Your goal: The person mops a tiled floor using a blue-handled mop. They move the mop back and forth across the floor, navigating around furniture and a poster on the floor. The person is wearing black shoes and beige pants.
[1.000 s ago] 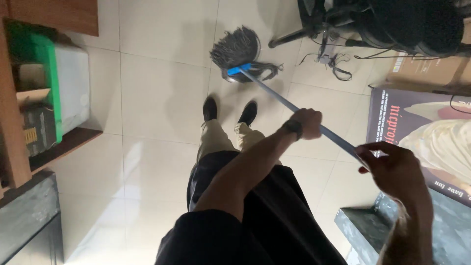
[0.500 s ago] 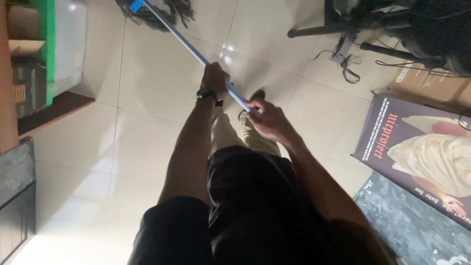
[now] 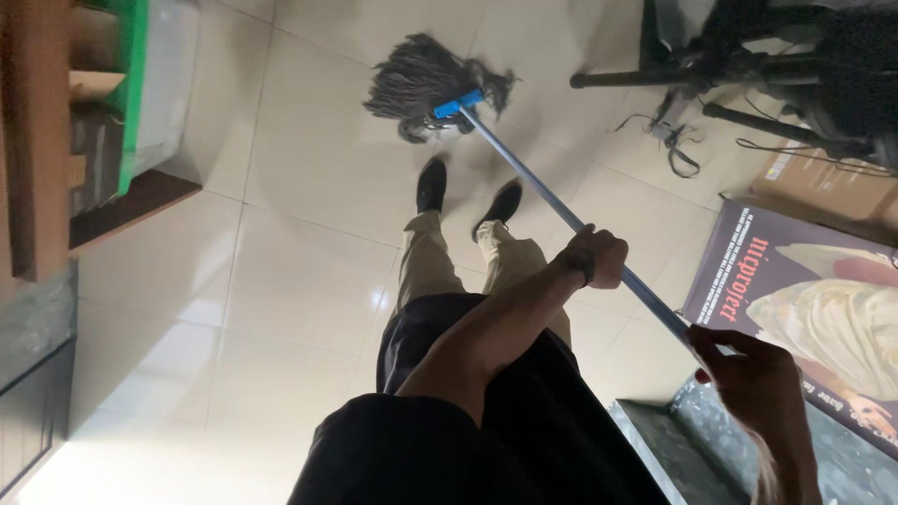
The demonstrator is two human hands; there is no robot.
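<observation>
The tiled floor (image 3: 309,168) is pale and glossy; against half a second ago the mop head (image 3: 416,79) has come back toward the middle, just beyond the person's shoes (image 3: 468,192), so the stroke has reversed. The mop handle (image 3: 552,201) slants from far left to near right. Left hand (image 3: 594,257) has a closed grip mid-handle; right hand (image 3: 753,379) grips its near end. A poster (image 3: 804,299) lies right, tripod legs (image 3: 720,75) far right.
</observation>
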